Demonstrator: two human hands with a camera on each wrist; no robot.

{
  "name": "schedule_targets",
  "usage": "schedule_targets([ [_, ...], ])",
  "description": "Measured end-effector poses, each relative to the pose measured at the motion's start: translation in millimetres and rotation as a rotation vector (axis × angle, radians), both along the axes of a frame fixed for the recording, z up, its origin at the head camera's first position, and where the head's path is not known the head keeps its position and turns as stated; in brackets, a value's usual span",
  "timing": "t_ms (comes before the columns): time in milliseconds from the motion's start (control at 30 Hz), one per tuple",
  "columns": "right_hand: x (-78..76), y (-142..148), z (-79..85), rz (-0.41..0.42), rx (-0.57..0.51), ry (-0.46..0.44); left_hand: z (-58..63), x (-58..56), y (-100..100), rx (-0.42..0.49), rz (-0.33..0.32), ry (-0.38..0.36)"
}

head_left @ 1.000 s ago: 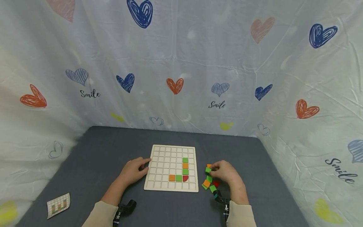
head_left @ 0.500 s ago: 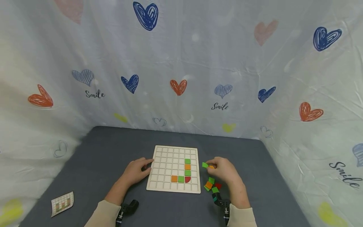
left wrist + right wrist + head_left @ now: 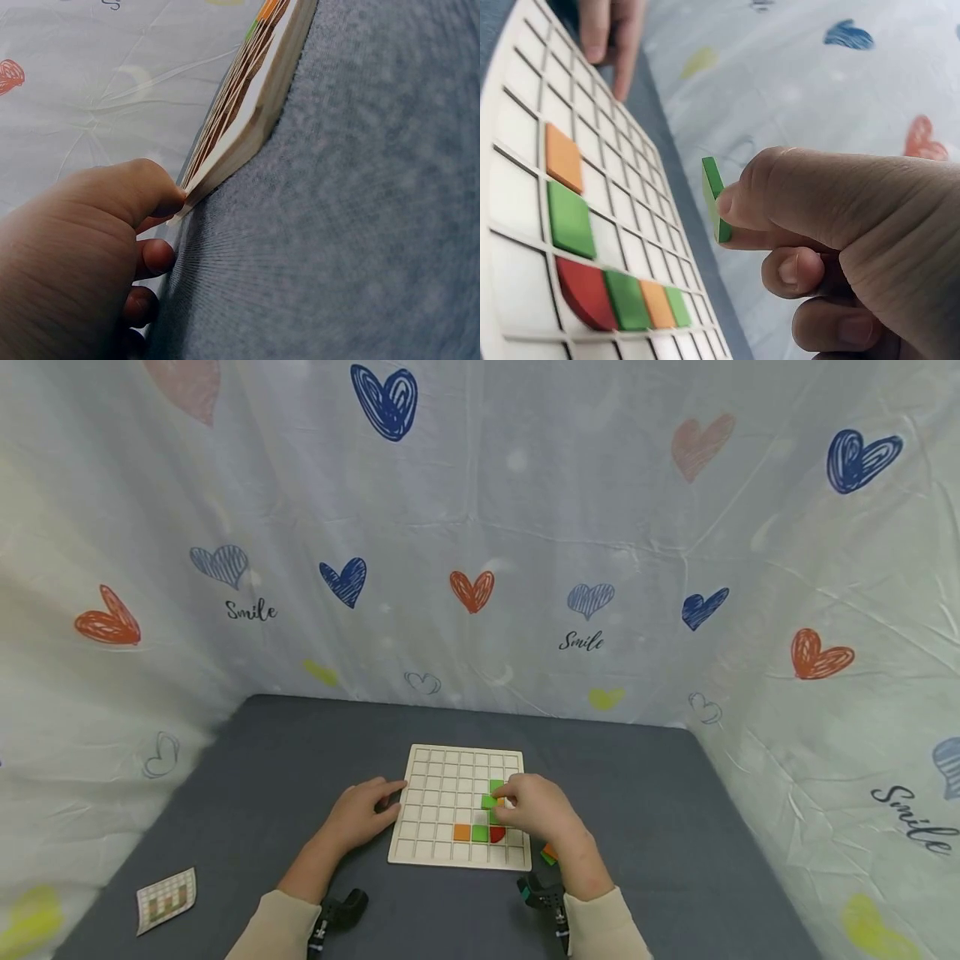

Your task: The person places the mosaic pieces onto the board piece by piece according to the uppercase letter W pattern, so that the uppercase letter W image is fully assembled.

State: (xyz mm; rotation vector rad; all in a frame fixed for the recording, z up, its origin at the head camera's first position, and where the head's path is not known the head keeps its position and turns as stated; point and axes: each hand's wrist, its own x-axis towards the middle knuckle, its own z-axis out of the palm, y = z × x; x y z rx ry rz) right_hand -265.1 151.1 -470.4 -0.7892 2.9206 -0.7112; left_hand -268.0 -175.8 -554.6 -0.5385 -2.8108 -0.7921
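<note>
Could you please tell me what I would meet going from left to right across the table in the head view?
Patterned card, left hand, then the board's nearest tiles: orange tile, green tile, red tile; then loose tiles past its right edge. The right hand overlaps some, so I omit it.

Left hand (image 3: 362,812): thumb (image 3: 387,816) and index finger (image 3: 393,787) apart. Right hand (image 3: 537,805): thumb and index finger pinching. Forearms (image 3: 307,864) angle inward.

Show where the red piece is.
In the head view, the red piece sits near the lower right corner of the board, right of a green piece.
</note>
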Motion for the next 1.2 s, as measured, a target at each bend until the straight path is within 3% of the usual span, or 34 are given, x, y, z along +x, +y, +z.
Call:
schedule_targets([
  [233, -6.1, -24.6, -13.5, 0.076, 0.024, -0.079, -0.6, -2.2, -0.7, -0.007, -0.006, 0.015],
  [500, -12.7, -38.3, -20.1, 0.140, 0.077, -0.063, 1.4, -0.6, -0.1, 0.002, -0.012, 0.016],
  [867, -19.4, -51.2, -23.5, 0.102, 0.183, 0.027, -1.9, -2.2, -0.7, 0.002, -0.004, 0.015],
  [1200, -16.7, -51.6, -23.6, 0.052, 0.149, -0.009, -0.7, -0.5, 0.7, 0.006, 0.000, 0.015],
])
